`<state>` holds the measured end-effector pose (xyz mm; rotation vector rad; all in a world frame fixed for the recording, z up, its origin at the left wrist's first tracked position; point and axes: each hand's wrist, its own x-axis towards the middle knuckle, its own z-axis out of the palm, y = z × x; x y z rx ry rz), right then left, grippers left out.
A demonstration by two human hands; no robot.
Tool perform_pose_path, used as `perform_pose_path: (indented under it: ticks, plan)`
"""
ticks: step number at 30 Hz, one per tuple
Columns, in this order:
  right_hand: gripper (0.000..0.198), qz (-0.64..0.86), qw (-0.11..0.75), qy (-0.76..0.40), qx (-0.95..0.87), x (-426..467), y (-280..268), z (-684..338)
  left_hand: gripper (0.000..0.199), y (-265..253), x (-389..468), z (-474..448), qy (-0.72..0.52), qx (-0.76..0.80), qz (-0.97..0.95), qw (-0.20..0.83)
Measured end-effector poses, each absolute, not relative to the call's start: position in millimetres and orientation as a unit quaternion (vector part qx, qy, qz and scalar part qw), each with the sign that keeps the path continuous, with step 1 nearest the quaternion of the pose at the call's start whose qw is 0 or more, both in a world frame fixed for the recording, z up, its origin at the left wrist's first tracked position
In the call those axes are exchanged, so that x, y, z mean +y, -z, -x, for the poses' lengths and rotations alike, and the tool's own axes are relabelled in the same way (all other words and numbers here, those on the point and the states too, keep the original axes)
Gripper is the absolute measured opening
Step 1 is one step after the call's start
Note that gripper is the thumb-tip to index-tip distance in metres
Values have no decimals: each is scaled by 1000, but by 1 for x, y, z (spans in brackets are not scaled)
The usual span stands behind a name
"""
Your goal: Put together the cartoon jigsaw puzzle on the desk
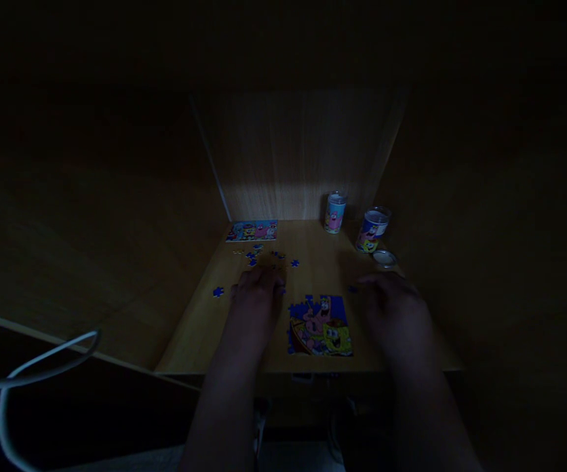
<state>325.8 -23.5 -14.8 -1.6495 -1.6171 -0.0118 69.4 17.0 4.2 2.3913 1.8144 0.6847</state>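
Observation:
A partly joined jigsaw puzzle (320, 328) of cartoon figures on blue lies near the table's front edge, its upper and left edges jagged. To its upper left is my left hand (256, 288), fingers curled, with a small blue piece (282, 290) showing by the fingertips. My right hand (394, 305) is right of the puzzle, thumb and forefinger drawn together at a dark blue puzzle piece (352, 288). Dim light blurs both grips. Several loose pieces (252, 258) lie beyond my left hand, one blue piece (295, 263) apart from them. Another blue piece (218, 292) rests further left.
A finished-looking cartoon puzzle or picture (252, 231) lies at the back left of the wooden table (195, 337). Two printed cans, one pale blue (335, 214) and one dark blue (372, 231), stand at the back right beside a round lid (385, 258). A white cable (47, 357) loops at lower left.

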Motion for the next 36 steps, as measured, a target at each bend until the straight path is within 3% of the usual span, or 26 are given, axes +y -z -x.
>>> perform_pose_path:
  ticks: [4,7,10,24,36]
  plan:
    - [38,723,343,35,-599,-23,26,-335,36,-11,13,-63,-190,604,-774,-9]
    - [34,722,293,46,-625,-20,27,-333,44,-16,11,-50,-164,634,-755,-38]
    - [24,708,276,52,-647,-19,24,-327,42,-18,13,-30,-161,664,-728,-52]
    - [22,698,272,57,-660,-17,28,-326,14,-10,13,-38,-233,569,-788,40]
    - [27,694,272,68,-663,-17,29,-327,34,-28,2,8,-238,668,-705,-4]
